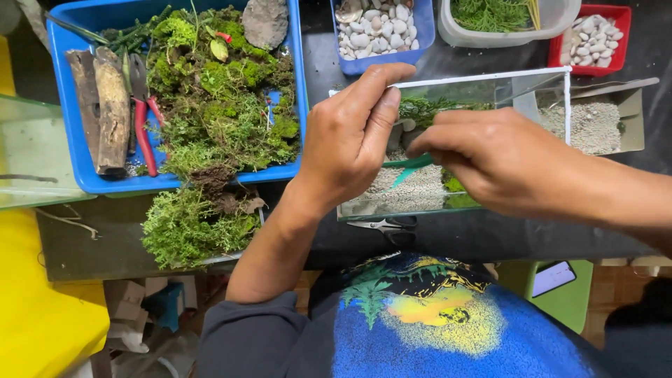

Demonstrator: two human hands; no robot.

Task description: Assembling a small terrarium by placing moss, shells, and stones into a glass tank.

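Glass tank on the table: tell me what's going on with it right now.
A person works over a small glass tank with pale gravel and some green plants inside. The left hand grips the tank's near rim, and the right hand reaches in holding a green tool. Scissors lie in front of the tank. A blue tray of moss, bark and red pliers sits to the left.

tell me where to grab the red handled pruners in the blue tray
Take the red-handled pruners by the two red handles at the near end, coming from above. The handles lie bare and point toward the person, while the dark blades sit between the bark pieces and moss.
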